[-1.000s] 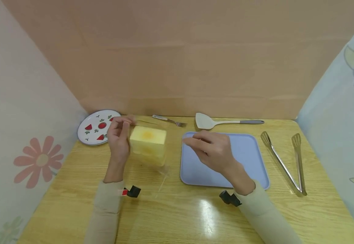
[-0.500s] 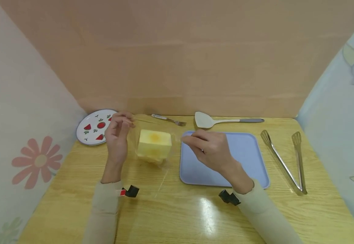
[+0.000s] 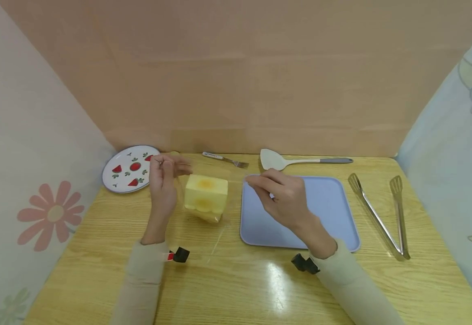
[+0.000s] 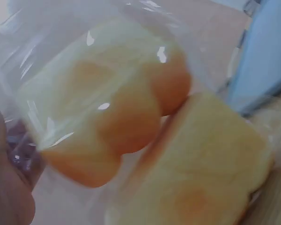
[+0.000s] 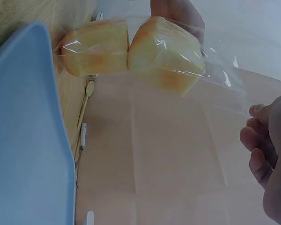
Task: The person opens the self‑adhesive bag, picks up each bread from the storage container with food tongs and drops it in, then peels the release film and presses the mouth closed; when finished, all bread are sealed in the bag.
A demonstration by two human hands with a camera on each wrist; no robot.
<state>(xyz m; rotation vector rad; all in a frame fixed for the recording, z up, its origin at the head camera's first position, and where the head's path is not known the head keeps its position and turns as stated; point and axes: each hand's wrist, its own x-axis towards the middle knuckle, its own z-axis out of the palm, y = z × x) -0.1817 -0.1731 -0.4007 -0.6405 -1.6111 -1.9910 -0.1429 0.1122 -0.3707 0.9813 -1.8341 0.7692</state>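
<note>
Two pieces of bread [image 3: 206, 192], pale with browned patches, sit inside a clear plastic bag [image 5: 227, 91] held above the table. One bread piece [image 5: 171, 56] is nearer the right hand, the other bread piece [image 5: 96, 49] farther off. Thumb and fingertips of my right hand [image 3: 282, 196] pinch one corner of the bag, over the blue tray's left part. My left hand [image 3: 163, 187] is at the bag's left side, fingers extended towards it and blurred. In the right wrist view, the bag partly covers the left hand [image 5: 180, 14].
Beneath the right hand lies a blue tray [image 3: 329, 212]. A patterned plate [image 3: 123, 180] is at the back left, a fork [image 3: 227, 160] and a white spatula [image 3: 274, 160] along the back. Metal tongs [image 3: 378, 219] lie spread at the right. A wooden spoon [image 5: 86, 96] lies near the wall.
The bagged bread swings right from its place a second ago, then stays nearly still. My left hand's fingers straighten from a loose curl and shift right. The right hand barely moves, still pinching the bag.
</note>
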